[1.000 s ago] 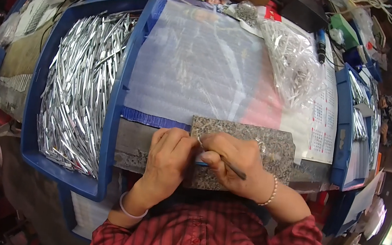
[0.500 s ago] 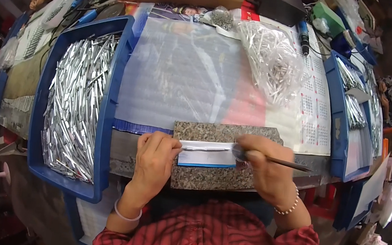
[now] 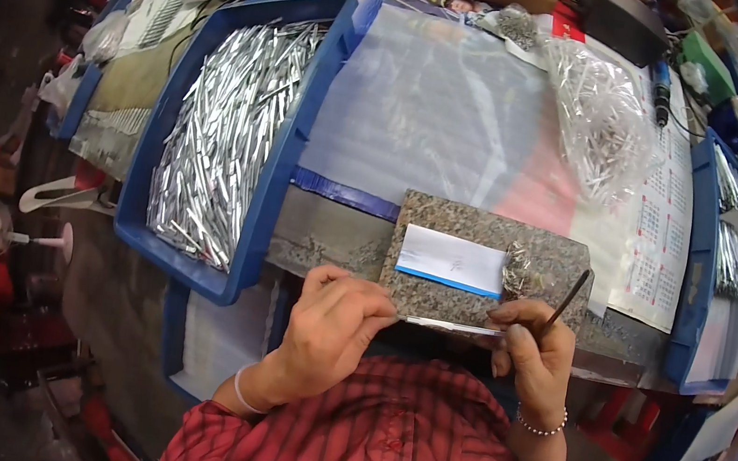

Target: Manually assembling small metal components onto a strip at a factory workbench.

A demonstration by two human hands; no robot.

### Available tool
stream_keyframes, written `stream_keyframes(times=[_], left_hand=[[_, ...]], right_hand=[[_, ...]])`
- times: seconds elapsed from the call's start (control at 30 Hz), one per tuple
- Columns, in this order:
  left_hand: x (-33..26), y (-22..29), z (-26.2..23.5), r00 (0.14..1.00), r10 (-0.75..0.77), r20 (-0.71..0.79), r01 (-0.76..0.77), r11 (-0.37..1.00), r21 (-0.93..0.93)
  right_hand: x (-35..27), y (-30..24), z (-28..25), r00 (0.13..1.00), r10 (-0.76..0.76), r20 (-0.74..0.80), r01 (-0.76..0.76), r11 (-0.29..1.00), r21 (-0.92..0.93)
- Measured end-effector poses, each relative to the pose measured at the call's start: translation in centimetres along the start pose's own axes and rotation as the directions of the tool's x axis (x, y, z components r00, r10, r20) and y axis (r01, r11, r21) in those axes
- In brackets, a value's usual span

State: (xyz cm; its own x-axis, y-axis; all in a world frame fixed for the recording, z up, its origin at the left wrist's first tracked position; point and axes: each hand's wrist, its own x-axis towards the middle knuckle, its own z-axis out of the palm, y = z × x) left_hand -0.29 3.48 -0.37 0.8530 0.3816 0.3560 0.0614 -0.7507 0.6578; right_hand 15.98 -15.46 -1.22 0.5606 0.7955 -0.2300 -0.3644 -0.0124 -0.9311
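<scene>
While your left hand [image 3: 337, 325] and right hand [image 3: 538, 353] face each other at the near edge of the stone slab [image 3: 559, 253], a slender metallic strip [image 3: 450, 326] spans the gap between them. Your left fingers pinch its left end; your right fingers close on a slim dark tool [image 3: 568, 301], slanting up and rightward, and meet the strip's other end, although whether they grip it or merely steady it cannot be told at this size. Note the likely faults: the strip could slip toward you if the left pinch loosens, because the slab seems not to bear it there; the tool, if swung inward, could brush the small heap of fine bits [image 3: 518, 266] and scatter it. Regarding edges, the white pad [image 3: 450, 259], bordered blue on its near side, lies flat on the slab, the heap just beside its right end. Bare desk [image 3: 331, 235] separates the slab from the blue tray [image 3: 306, 108] on the left, whose wall limits sideways travel; the pale sheet [image 3: 433, 108] beyond the slab offers the widest room.
</scene>
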Motion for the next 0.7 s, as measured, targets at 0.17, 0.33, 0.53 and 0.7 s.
stream_keyframes(times=[0.17, 0.33, 0.53, 0.7], left_hand=[[-0.6, 0.4, 0.2, 1.0, -0.003, 0.012, 0.003, 0.999, 0.037], [-0.9, 0.6, 0.5, 1.0, 0.018, 0.01, -0.018, 0.997, 0.071], [-0.9, 0.5, 0.8, 0.999, 0.039, 0.007, -0.04, 0.996, 0.075], [-1.1, 0.2, 0.8, 1.0, 0.024, 0.019, -0.025, 0.999, 0.048]], right_hand=[[0.2, 0.6, -0.5, 1.0, 0.011, 0.027, -0.009, 0.998, -0.069], [-0.3, 0.8, -0.6, 0.999, -0.005, 0.034, 0.011, 0.984, -0.18], [-0.5, 1.0, -0.5, 1.0, -0.03, 0.008, 0.031, 0.974, -0.223], [-0.4, 1.2, 0.0, 0.999, -0.041, 0.017, 0.044, 0.967, -0.25]])
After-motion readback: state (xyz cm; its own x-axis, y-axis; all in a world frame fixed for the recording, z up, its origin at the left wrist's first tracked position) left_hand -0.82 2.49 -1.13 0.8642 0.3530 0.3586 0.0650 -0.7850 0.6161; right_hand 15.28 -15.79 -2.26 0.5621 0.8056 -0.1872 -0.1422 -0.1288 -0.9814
